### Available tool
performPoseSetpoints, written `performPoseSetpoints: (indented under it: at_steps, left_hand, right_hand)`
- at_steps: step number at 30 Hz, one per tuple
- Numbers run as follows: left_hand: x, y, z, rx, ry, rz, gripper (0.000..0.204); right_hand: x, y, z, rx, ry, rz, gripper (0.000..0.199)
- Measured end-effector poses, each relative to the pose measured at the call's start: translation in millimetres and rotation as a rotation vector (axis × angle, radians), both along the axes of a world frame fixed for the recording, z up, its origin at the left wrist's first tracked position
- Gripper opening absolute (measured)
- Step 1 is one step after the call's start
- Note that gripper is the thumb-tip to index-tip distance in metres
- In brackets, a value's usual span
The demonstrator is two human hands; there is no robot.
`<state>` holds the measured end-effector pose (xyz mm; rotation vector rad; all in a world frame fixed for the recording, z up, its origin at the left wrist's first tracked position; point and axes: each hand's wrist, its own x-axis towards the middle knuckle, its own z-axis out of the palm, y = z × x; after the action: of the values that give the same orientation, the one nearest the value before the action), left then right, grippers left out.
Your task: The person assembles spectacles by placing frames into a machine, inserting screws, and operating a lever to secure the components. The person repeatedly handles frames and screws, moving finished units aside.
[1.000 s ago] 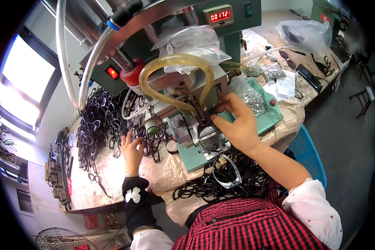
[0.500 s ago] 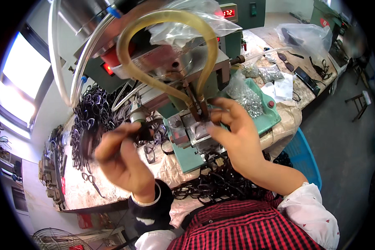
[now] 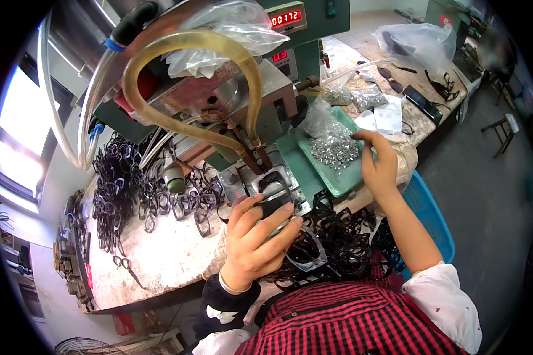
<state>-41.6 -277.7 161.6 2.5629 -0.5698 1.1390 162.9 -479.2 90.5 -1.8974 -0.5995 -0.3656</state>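
My left hand (image 3: 254, 242) is closed on a dark eyeglass frame (image 3: 273, 184) at the metal fixture (image 3: 299, 198) of a bench machine. Its fingers cover part of the frame, and one rim shows just beyond the fingertips. Beside the green tray (image 3: 341, 184), my right hand (image 3: 378, 164) is raised at the right edge, fingers bent and apart, with nothing visible between them. Small shiny metal pieces (image 3: 334, 148) lie heaped in that tray, partly in a clear bag. Two dark metal prongs (image 3: 257, 161) of the machine come down just behind the frame.
A yellowish hose (image 3: 253, 77) loops above the fixture. Piles of black eyeglass frames (image 3: 115, 189) lie on the bench at left, with more (image 3: 343, 242) near my lap. A blue basket (image 3: 429, 219) stands at right. A phone (image 3: 421, 103) and plastic bags lie farther back.
My left hand has come right and down onto the eyeglass frame at the fixture. My right hand has left the fixture for the tray's right side. The whole view has shifted somewhat.
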Motion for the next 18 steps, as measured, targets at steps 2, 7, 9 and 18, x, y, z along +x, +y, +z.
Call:
performPoseSetpoints:
  at_steps: [2, 7, 9, 18]
  left_hand:
    - [-2.6, -0.4, 4.7, -0.019, 0.032, -0.003, 0.034]
    - [2.2, 2.8, 3.5, -0.026, 0.047, -0.022, 0.035]
    - [-1.8, 1.1, 2.1, -0.049, 0.051, -0.005, 0.034]
    - [-67.2, -24.2, -32.1, -0.193, -0.079, 0.312, 0.038]
  right_hand:
    - [7.6, -6.4, -5.9, -0.064, 0.111, -0.015, 0.025]
    - [-19.3, -13.8, -5.4, -0.351, -0.079, 0.029, 0.020]
    - [-21.8, -5.9, -5.9, -0.377, -0.104, 0.033, 0.014]
    - [-22.0, 8.3, -17.5, -0.332, -0.249, 0.021, 0.010]
